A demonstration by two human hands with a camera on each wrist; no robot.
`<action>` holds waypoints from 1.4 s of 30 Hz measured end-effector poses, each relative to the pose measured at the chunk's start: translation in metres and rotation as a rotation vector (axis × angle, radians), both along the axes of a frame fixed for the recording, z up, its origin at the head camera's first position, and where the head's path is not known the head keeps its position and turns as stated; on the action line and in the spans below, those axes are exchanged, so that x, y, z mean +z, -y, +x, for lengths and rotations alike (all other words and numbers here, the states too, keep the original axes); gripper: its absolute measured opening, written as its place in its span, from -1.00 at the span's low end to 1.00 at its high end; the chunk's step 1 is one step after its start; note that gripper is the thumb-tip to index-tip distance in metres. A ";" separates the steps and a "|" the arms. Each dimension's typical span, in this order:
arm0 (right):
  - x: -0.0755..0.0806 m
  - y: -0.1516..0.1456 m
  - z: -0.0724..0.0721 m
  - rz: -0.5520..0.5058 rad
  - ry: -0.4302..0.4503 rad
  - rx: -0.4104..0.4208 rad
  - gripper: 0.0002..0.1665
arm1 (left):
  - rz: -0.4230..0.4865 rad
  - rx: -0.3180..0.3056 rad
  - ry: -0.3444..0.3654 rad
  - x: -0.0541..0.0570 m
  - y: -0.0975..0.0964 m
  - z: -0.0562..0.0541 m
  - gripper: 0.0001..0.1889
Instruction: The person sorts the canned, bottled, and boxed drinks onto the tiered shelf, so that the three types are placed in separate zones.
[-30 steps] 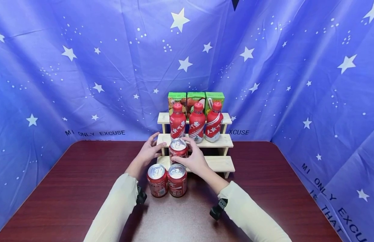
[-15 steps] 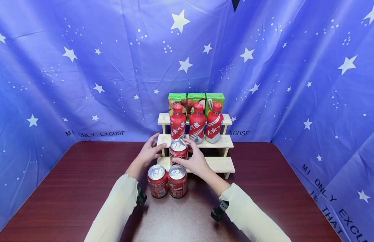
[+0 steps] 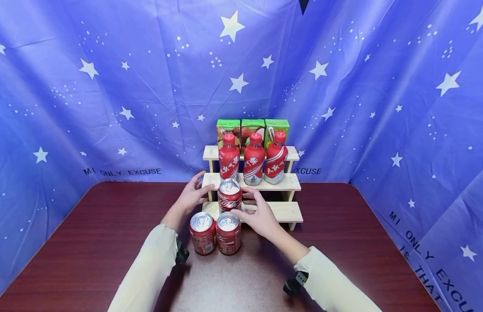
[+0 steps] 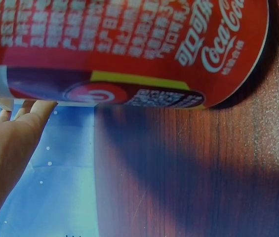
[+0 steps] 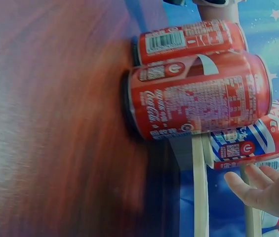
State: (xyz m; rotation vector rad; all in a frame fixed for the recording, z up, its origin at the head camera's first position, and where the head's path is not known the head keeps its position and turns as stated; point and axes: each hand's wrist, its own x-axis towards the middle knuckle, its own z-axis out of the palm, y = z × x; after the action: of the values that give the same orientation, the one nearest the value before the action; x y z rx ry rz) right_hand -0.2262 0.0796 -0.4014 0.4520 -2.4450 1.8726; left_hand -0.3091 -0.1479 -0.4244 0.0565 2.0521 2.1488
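A red Coca-Cola can (image 3: 229, 201) stands upright at the left end of the bottom step of a small wooden three-step shelf (image 3: 282, 211). Just to its right is my right hand (image 3: 261, 215), thumb and fingers spread apart; the right wrist view shows this hand (image 5: 270, 190) alongside the can (image 5: 250, 145) with its grip relaxed. My left hand (image 3: 190, 198) is at the shelf's left side, fingers extended by the middle step. Two more cola cans, a left one (image 3: 203, 236) and a right one (image 3: 228, 237), stand side by side on the table before the shelf.
Red bottles (image 3: 254, 162) line the middle step, with green-topped drink cartons (image 3: 252, 130) behind them on the top step. The dark wood table (image 3: 343, 242) runs back to a blue star-printed curtain (image 3: 148, 86). One front can (image 4: 129, 54) fills the top of the left wrist view.
My right hand has let go of the can on the bottom step and drawn back slightly right and toward me. That can and my left hand stay where they were.
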 end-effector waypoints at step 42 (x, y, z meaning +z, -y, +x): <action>-0.046 0.013 0.037 0.160 -0.039 0.048 -0.05 | -0.003 0.007 0.003 0.000 0.000 -0.001 -0.26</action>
State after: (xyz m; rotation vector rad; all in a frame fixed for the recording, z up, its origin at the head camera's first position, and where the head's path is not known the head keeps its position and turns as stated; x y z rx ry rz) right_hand -0.1892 0.0670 -0.4471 0.5521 -2.5912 1.6746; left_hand -0.3099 -0.1476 -0.4246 0.0459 2.0574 2.1487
